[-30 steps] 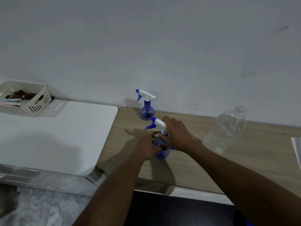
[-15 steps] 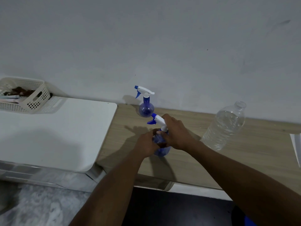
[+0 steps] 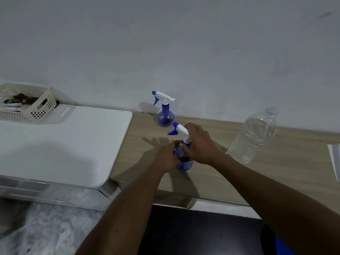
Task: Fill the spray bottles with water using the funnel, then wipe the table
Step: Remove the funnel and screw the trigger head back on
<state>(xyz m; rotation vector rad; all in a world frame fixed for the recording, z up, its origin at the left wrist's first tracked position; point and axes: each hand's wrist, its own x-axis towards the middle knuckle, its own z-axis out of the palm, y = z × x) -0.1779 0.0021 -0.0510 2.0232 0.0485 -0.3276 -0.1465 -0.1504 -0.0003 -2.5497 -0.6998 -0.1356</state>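
The left hand [image 3: 166,155] curls round the blue body of the near spray bottle [image 3: 184,164], which stands on the wooden table [image 3: 276,173]. The right hand [image 3: 200,144] grips its neck just under the white trigger head [image 3: 181,130]. A second spray bottle [image 3: 164,117] stands just beyond both hands, and an uncapped water bottle [image 3: 253,137] is right of the right hand

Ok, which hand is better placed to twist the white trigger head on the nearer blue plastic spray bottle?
Right, likely. The right hand curls round the base of the white trigger head, while the left hand grips the nearer blue plastic spray bottle by its body, steadying it.
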